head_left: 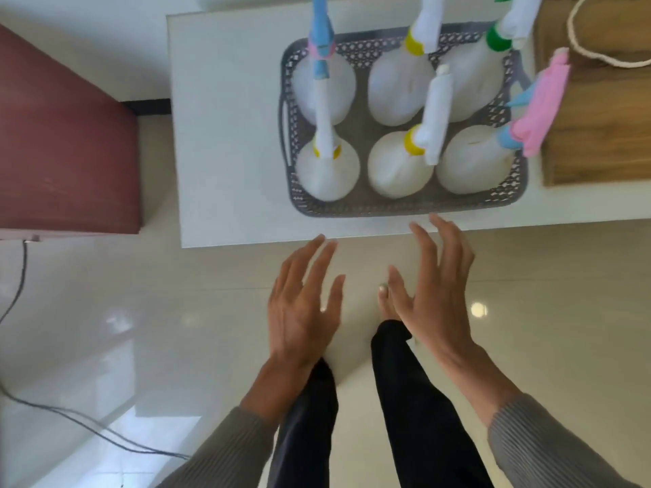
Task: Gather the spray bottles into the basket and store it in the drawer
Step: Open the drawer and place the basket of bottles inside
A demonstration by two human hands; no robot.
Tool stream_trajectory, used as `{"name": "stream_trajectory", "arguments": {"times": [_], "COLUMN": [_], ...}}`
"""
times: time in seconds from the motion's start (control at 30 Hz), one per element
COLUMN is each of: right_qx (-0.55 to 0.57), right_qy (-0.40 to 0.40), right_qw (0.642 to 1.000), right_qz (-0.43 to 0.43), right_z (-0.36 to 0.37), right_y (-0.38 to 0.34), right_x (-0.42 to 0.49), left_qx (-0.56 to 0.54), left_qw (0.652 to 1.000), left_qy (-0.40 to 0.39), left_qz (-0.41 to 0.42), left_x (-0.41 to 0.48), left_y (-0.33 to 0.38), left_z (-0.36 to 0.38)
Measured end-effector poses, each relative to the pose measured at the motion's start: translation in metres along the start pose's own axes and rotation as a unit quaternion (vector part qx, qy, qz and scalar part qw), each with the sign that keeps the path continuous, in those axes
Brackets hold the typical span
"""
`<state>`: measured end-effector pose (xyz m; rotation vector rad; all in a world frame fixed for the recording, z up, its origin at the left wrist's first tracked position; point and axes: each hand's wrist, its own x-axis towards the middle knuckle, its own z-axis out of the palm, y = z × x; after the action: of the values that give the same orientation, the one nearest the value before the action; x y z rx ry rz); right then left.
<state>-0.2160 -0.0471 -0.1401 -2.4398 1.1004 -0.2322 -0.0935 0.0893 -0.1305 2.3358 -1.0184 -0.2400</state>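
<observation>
A grey perforated basket (398,208) stands on the white table (225,135) near its front edge. Inside it stand several white spray bottles upright, in two rows, with yellow, green, blue and pink collars or triggers; one front bottle (400,170) has a yellow collar. My left hand (303,304) hovers below the table's front edge, fingers spread, holding nothing. My right hand (440,287) is also spread and empty, its fingertips just short of the basket's front rim. No drawer is in view.
A dark red cabinet (67,142) stands to the left of the table. A wooden board (599,128) with a white cord (584,47) lies at the table's right. Cables (81,422) run across the glossy floor at left. My legs are below the hands.
</observation>
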Motion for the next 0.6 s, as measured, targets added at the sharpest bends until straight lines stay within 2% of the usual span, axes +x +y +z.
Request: {"name": "stream_trajectory", "arguments": {"times": [0.1, 0.2, 0.27, 0.33, 0.4, 0.5, 0.6], "right_qx": [-0.01, -0.017, -0.032, -0.054, -0.073, -0.089, -0.097], "right_qy": [-0.041, -0.058, -0.07, -0.079, -0.083, -0.084, -0.079], "right_qw": [0.999, 0.998, 0.996, 0.995, 0.993, 0.992, 0.992], "right_qz": [-0.016, -0.032, -0.039, -0.041, -0.033, -0.011, 0.005], "right_z": [0.023, 0.042, 0.052, 0.06, 0.065, 0.07, 0.069], "right_y": [-0.023, -0.042, -0.051, -0.057, -0.06, -0.063, -0.064], "right_x": [-0.014, -0.02, -0.021, -0.022, -0.022, -0.022, -0.025], "left_qx": [-0.012, -0.043, -0.115, -0.205, -0.247, -0.251, -0.28], "left_qw": [0.997, 0.979, 0.945, 0.9, 0.884, 0.885, 0.866], "left_qy": [0.051, 0.083, 0.092, 0.092, 0.064, 0.021, 0.023], "left_qz": [-0.056, -0.179, -0.293, -0.373, -0.392, -0.392, -0.413], "left_x": [-0.009, -0.006, 0.001, 0.011, 0.019, 0.022, 0.019], "left_y": [-0.062, -0.121, -0.148, -0.166, -0.178, -0.188, -0.193], "left_z": [-0.026, -0.046, -0.053, -0.057, -0.056, -0.052, -0.05]}}
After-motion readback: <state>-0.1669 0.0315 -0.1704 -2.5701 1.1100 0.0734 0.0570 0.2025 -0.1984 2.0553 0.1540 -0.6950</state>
